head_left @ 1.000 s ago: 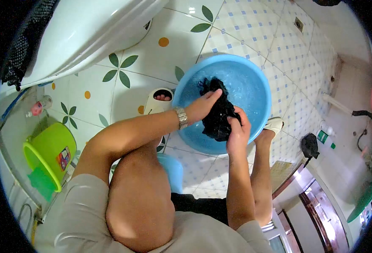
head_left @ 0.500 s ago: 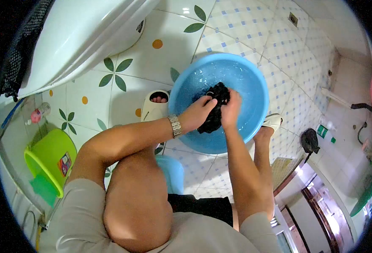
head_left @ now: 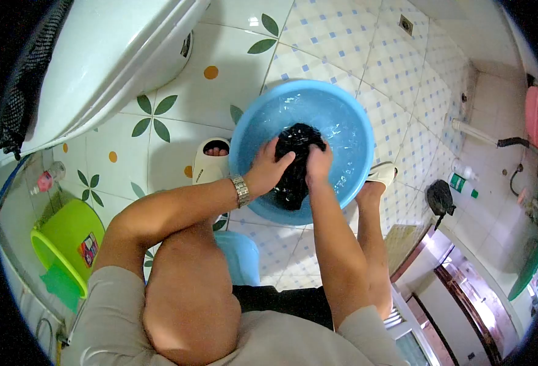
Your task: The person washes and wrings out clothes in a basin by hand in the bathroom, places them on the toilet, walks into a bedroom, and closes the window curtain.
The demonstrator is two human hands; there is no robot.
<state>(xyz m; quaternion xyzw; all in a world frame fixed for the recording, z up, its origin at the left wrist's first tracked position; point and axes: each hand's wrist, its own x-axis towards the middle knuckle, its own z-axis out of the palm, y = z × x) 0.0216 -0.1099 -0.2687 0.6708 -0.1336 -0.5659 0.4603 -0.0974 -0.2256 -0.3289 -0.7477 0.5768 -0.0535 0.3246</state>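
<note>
Now, left knee (head_left: 193, 293): rising closest to me, with the left arm (head_left: 171, 204) and its metal watch (head_left: 240, 190) passing above it.
Left hand (head_left: 268, 174): grasping the black cloth (head_left: 298, 146) along its left side, the thumb lying toward the middle.
Right hand (head_left: 319, 165): gripping the opposite side, some of its fingers hiding among the folds.
Black cloth: hanging between both hands within the blue basin (head_left: 368, 149); it is no longer bunching tightly as it was half a second ago, but is showing a longer, wider shape, its lower end trailing toward the near rim.
Change in the folds: seemingly turning the handling from squeezing a lump to opening the fabric out, with more of its surface showing.
Water (head_left: 339, 125): glinting around the cloth; I cannot tell how much fabric is lying under it.
Slippers: the left one (head_left: 211, 168) resting just beside the basin, the right one (head_left: 383, 174) flanking it opposite.
Green bucket (head_left: 74, 229): standing well apart, on the left.
Black bag (head_left: 440, 198): sitting farther off at right, near a green-labelled bottle (head_left: 462, 185).
</note>
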